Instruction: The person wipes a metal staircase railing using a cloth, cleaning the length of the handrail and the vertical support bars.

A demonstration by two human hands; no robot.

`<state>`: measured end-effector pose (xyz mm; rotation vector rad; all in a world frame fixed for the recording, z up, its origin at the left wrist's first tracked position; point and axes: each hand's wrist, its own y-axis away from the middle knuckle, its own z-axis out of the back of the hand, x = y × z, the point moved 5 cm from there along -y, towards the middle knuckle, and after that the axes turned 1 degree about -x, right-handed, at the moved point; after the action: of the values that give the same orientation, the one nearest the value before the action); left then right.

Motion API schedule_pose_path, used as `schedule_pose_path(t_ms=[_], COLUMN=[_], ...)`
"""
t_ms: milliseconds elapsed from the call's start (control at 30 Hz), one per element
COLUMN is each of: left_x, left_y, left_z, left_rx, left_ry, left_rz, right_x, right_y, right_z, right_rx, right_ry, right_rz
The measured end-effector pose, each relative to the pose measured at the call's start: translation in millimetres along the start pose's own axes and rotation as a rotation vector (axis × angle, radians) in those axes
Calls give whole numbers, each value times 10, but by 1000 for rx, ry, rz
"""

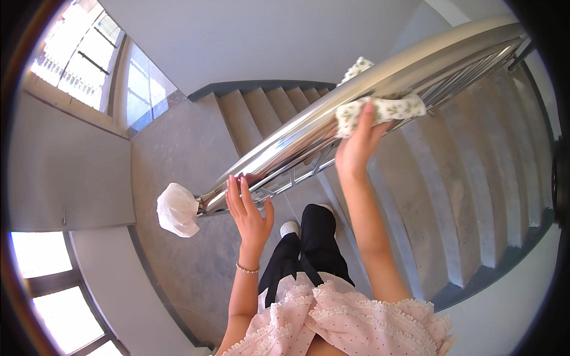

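A polished metal handrail point(285, 149) crosses the view from the landing up to the upper right. My right hand point(360, 149) presses a white cloth with a floral print point(392, 109) onto the rail's near side, thumb on top of it. More of that cloth shows beyond the rail, so it seems draped over it; the stretch underneath is hidden. Lower down the rail, my left hand point(249, 218) holds nothing. Its thumb stands apart from the fingers, whose tips are at the rail's surface; whether they touch is unclear. Something white and crumpled point(177, 210), cloth or thin plastic, covers the rail's lower end.
Concrete steps point(438, 191) fan out to the right of the rail, and another flight point(267, 111) lies beyond it. My feet are beside the metal balusters point(291, 177). The landing floor point(169, 147) spreads left, towards a wall with windows point(67, 307).
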<state>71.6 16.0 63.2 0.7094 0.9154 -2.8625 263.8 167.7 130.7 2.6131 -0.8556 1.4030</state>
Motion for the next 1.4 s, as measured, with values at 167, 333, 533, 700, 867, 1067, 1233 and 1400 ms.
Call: schedule_pose_path(t_ms=[167, 333, 533, 700, 867, 1067, 1233, 1400], left_x=[176, 672, 1012, 1222, 1383, 1389, 1152, 1145], left_y=[639, 992, 923, 805, 846, 885, 728, 607], left_z=[-202, -493, -567, -864, -972, -1040, -1092, -1164], left_rx=[7, 288, 143, 261, 301, 305, 274, 375], left_ry=[-8, 202, 148, 71, 34, 3, -90, 52], left_rz=[-62, 261, 240, 182, 114, 225, 186, 190], right_x=[-929, -1088, -760, -1787, -1875, -1396, -1576, -1386], right_y=[1309, 1578, 1191, 1789, 1801, 1058, 1566, 1076], right_z=[307, 882, 914, 628, 607, 576, 490, 543], right_rx=[455, 602, 651, 1300, 1435, 1154, 1106, 1300], right_ry=[175, 351, 944, 1381, 1277, 1571, 1524, 1441], right_rz=[-437, -281, 575, 1082, 1254, 1175, 1134, 1115])
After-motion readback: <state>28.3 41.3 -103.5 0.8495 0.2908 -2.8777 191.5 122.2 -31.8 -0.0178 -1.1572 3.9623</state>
